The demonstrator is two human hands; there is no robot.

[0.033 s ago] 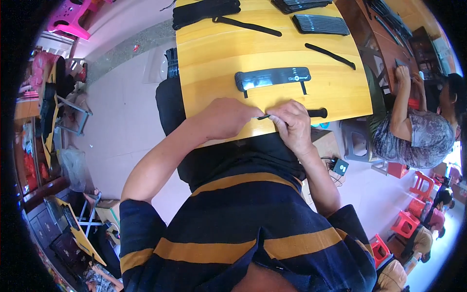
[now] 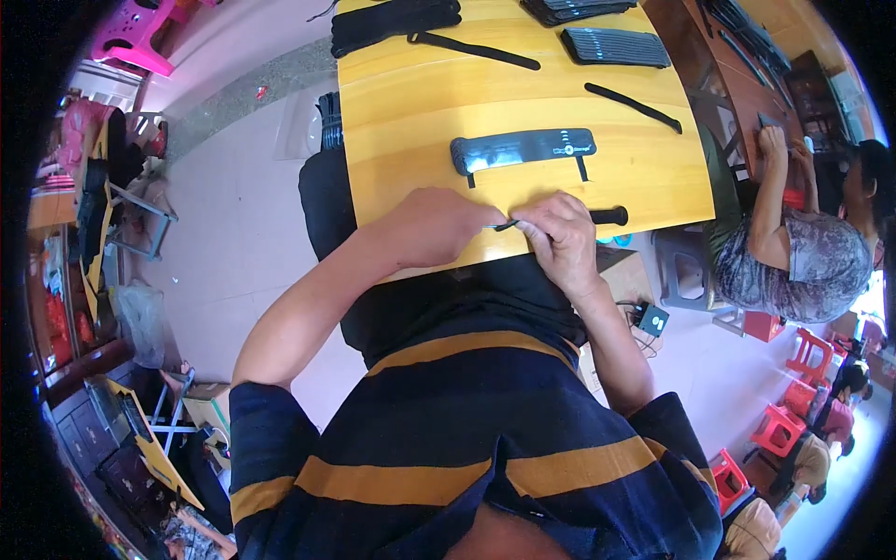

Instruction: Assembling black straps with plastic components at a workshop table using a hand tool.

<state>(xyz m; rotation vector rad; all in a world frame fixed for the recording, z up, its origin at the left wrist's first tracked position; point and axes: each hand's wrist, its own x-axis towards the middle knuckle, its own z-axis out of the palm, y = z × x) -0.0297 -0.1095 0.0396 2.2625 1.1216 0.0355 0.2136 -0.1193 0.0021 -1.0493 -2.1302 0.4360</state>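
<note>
At the near edge of the yellow table both my hands are closed, fingertips almost meeting. Pinched between them is a thin dark strip, only a short piece of it showing. My left hand holds its left side; my right hand pinches its right side. From behind the right hand pokes the rounded end of a black strap; whether it joins the strip is hidden. Just beyond my fingers lies a glossy black flat pack with pale printing and two short black tabs hanging from its near side.
Farther back lie two loose black straps, a black strap pile and banded bundles. A person works at a brown table on the right. A grey stool stands between us.
</note>
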